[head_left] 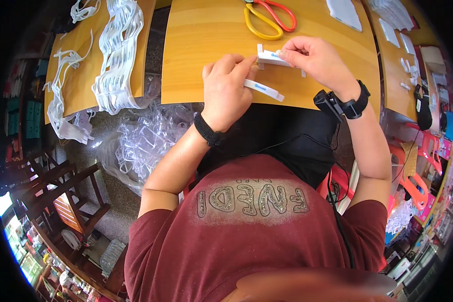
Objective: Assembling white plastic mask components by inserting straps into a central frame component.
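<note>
My left hand is closed over the table's near edge, gripping a narrow white carton with blue print and a small flap at its right end. Its index finger reaches to the left end of a second narrow white carton, whose thin end flaps stick out. Thumb and fingers of my right hand are pinched together on that second carton's top, towards its right end. Any small item between those fingertips is hidden. The two cartons lie close together but apart, one nearer me than the other.
Scissors with yellow and red handles lie at the table's far side, near flat white sheets. Strings of white plastic parts drape over the left table. Below it sits a clear bag of white strips. More white pieces are on the right table.
</note>
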